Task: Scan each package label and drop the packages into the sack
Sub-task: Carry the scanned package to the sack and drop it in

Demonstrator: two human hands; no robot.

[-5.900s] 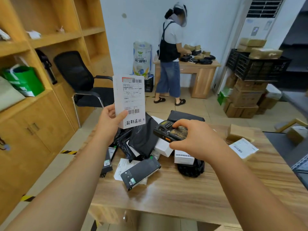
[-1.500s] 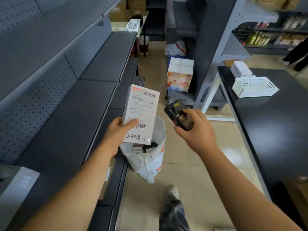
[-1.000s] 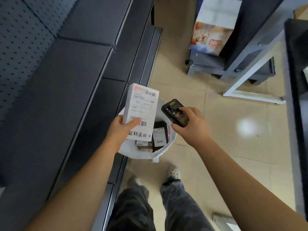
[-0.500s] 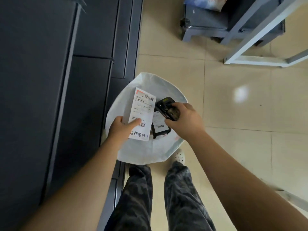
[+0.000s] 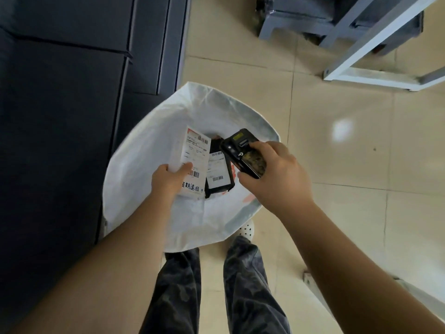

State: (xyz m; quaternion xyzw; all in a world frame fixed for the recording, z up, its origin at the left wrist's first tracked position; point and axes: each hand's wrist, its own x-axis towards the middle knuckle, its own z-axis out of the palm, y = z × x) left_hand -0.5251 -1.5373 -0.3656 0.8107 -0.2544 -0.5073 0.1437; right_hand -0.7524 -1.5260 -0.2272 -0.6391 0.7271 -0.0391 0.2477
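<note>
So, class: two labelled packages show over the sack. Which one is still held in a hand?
The white package, gripped by the left hand above the sack. The black package lies loose inside, untouched.

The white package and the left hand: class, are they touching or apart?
Touching. The head view shows the left hand gripping the white package, thumb pressed across its label, above the open sack.

The single head-worn camera looked almost straight down from standing height, near enough that the open sack [image 5: 154, 150] filled the frame's centre, forearms entering from six o'clock and tiled floor [image 5: 337, 165] spreading toward three o'clock.
</note>
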